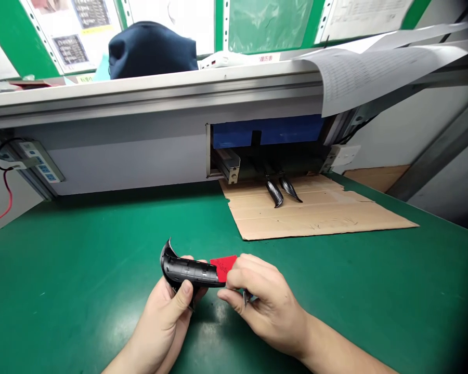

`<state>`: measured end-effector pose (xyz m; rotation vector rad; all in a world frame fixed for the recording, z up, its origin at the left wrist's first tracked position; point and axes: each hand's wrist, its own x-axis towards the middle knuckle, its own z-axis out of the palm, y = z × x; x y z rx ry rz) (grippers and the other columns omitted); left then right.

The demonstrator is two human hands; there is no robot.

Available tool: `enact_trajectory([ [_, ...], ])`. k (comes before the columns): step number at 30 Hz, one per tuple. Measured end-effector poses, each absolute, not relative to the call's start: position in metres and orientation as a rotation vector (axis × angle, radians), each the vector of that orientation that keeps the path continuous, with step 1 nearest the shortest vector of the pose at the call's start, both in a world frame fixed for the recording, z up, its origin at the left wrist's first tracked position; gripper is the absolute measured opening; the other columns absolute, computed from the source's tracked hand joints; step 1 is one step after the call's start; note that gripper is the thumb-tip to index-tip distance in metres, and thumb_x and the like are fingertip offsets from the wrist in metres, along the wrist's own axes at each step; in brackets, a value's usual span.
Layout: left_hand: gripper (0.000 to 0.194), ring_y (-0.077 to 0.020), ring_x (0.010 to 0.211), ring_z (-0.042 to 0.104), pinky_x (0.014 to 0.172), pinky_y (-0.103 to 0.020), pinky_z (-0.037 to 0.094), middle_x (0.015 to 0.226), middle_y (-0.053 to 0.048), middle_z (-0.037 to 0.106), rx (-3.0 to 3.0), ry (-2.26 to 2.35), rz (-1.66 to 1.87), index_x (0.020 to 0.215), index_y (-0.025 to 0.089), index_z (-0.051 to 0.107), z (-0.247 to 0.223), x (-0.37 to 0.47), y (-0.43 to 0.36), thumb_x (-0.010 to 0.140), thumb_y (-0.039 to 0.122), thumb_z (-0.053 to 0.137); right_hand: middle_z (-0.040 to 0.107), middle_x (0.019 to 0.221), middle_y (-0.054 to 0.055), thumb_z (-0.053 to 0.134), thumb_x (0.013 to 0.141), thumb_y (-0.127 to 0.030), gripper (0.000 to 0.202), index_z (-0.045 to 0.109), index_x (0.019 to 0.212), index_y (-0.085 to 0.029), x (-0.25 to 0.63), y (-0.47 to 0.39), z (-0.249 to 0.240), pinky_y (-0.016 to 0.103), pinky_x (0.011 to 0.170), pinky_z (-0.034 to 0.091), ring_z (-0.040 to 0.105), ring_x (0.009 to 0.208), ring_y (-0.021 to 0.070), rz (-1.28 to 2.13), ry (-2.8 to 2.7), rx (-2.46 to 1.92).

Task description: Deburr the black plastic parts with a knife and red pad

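A black curved plastic part (191, 271) with a flared left end lies in my left hand (171, 306), whose thumb presses on its near edge and whose fingers are behind it. At the part's right end is a flat red piece (224, 267), partly covered by my right hand (261, 296). The fingers of my right hand are curled at that end, against the red piece. A small metallic item (246, 297) sticks out between the right thumb and fingers; most of it is hidden.
Two black glossy curved parts (274, 193) lie on a cardboard sheet (315, 213) on the green table (81, 249). Beyond stands a grey panel with a shelf (159, 85) carrying a dark blue pouch (152, 51) and papers (366, 72). A power strip (42, 162) is at the left.
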<state>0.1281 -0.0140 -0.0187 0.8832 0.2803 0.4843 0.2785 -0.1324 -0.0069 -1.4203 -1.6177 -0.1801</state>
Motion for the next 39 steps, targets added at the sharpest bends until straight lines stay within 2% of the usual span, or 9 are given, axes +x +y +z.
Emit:
enact_trajectory([
  [4, 0.031, -0.028, 0.124, 0.047, 0.109, -0.043, 0.034, 0.126, -0.011, 0.059, 0.895, 0.269, 0.464, 0.111, 0.018, 0.061, -0.017, 0.132, -0.017, 0.084, 0.031, 0.067, 0.056, 0.077, 0.002, 0.058, 0.09, -0.028, 0.012, 0.059, 0.099, -0.02, 0.277, -0.131, -0.01, 0.028, 0.063, 0.033, 0.044, 0.069, 0.0146, -0.139, -1.671, -1.467],
  [8, 0.029, -0.0272, 0.12, 0.053, 0.107, -0.044, 0.037, 0.124, -0.013, 0.061, 0.724, 0.411, 0.518, 0.105, 0.015, 0.063, -0.013, 0.134, -0.02, 0.088, 0.038, 0.061, 0.053, 0.07, 0.0, 0.056, 0.091, -0.021, 0.006, 0.06, 0.088, -0.019, 0.278, -0.131, -0.008, 0.027, 0.061, 0.033, 0.042, 0.064, 0.0131, -0.197, -1.519, -1.52],
  [12, 0.026, -0.0225, 0.126, 0.048, 0.108, -0.042, 0.036, 0.126, -0.009, 0.059, 0.416, 0.434, 0.535, 0.092, 0.018, 0.062, -0.009, 0.135, -0.018, 0.095, 0.038, 0.046, 0.051, 0.066, 0.0, 0.052, 0.092, -0.021, 0.012, 0.061, 0.084, -0.019, 0.277, -0.129, -0.011, 0.029, 0.06, 0.028, 0.039, 0.063, 0.0142, -0.352, -1.559, -1.654],
  [15, 0.029, -0.0205, 0.12, 0.051, 0.1, -0.036, 0.043, 0.125, -0.007, 0.058, 0.325, 0.412, 0.456, 0.101, 0.019, 0.062, -0.009, 0.136, -0.018, 0.096, 0.04, 0.043, 0.052, 0.067, 0.001, 0.05, 0.093, -0.022, 0.014, 0.061, 0.084, -0.019, 0.268, -0.125, -0.018, 0.03, 0.06, 0.027, 0.038, 0.063, 0.0149, -0.338, -1.717, -1.669],
  [20, 0.04, -0.0232, 0.114, 0.053, 0.09, -0.036, 0.046, 0.121, -0.008, 0.058, 0.312, 0.379, 0.352, 0.116, 0.021, 0.056, -0.017, 0.133, -0.024, 0.091, 0.052, 0.047, 0.05, 0.071, 0.001, 0.049, 0.093, -0.042, 0.028, 0.06, 0.089, -0.017, 0.254, -0.121, -0.024, 0.03, 0.059, 0.026, 0.037, 0.063, 0.015, -0.297, -1.78, -1.617],
  [27, 0.039, -0.0218, 0.118, 0.048, 0.102, -0.037, 0.035, 0.118, -0.004, 0.06, 0.639, 0.343, 0.501, 0.121, 0.026, 0.052, -0.027, 0.132, -0.029, 0.09, 0.049, 0.051, 0.052, 0.068, 0.001, 0.048, 0.094, -0.025, 0.017, 0.062, 0.088, -0.018, 0.266, -0.127, -0.014, 0.03, 0.059, 0.027, 0.037, 0.061, 0.0138, -0.345, -1.749, -1.548],
  [31, 0.053, -0.0231, 0.105, 0.053, 0.093, -0.037, 0.038, 0.119, -0.007, 0.06, 0.965, 0.346, 0.542, 0.129, 0.025, 0.047, -0.03, 0.13, -0.023, 0.084, 0.047, 0.063, 0.053, 0.067, 0.0, 0.051, 0.094, -0.028, 0.015, 0.062, 0.086, -0.019, 0.277, -0.131, -0.007, 0.028, 0.06, 0.031, 0.04, 0.062, 0.0134, -0.205, -1.621, -1.517],
  [34, 0.063, -0.0212, 0.092, 0.056, 0.086, -0.036, 0.042, 0.117, -0.009, 0.061, 1.103, 0.379, 0.546, 0.133, 0.024, 0.042, -0.032, 0.127, -0.017, 0.08, 0.048, 0.067, 0.053, 0.067, -0.001, 0.053, 0.094, -0.038, 0.022, 0.059, 0.083, -0.019, 0.281, -0.132, -0.004, 0.028, 0.06, 0.031, 0.041, 0.064, 0.0138, -0.149, -1.615, -1.541],
  [39, 0.079, -0.0266, 0.103, 0.057, 0.095, -0.039, 0.042, 0.12, -0.011, 0.06, 1.148, 0.349, 0.556, 0.139, 0.025, 0.031, -0.032, 0.124, -0.017, 0.076, 0.055, 0.068, 0.051, 0.078, 0.003, 0.032, 0.088, -0.071, 0.058, 0.058, 0.095, -0.019, 0.281, -0.132, -0.002, 0.031, 0.063, 0.027, 0.04, 0.071, 0.0181, -0.277, -1.641, -1.789],
])
